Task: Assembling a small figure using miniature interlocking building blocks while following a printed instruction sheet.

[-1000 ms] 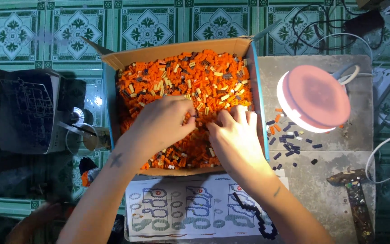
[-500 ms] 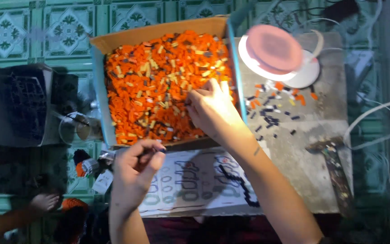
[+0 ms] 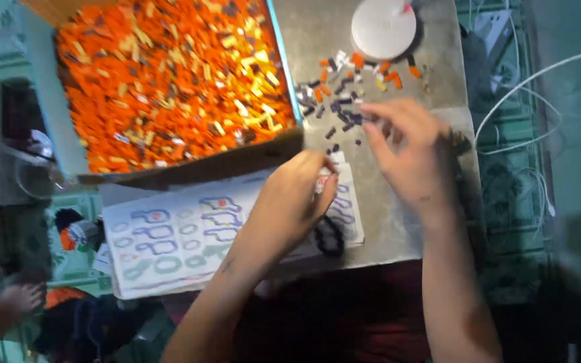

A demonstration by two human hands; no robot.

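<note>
Two hands over small bricks on a grey counter (image 3: 405, 222).

The left hand (image 3: 289, 205), mid-frame, curls its fingers shut over a printed sheet (image 3: 183, 238), contents hidden. The right hand (image 3: 408, 151) hovers with fingers loosely spread beside loose dark and orange pieces (image 3: 341, 101). A cardboard box of orange bricks (image 3: 169, 81) fills the upper left.

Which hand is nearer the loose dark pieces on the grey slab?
The right hand: its fingers hover at those scattered pieces, while the left hand is over the printed sheet.

Cardboard box (image 3: 189, 169), paper sheet (image 3: 169, 245), matt grey slab (image 3: 398, 222)
</note>
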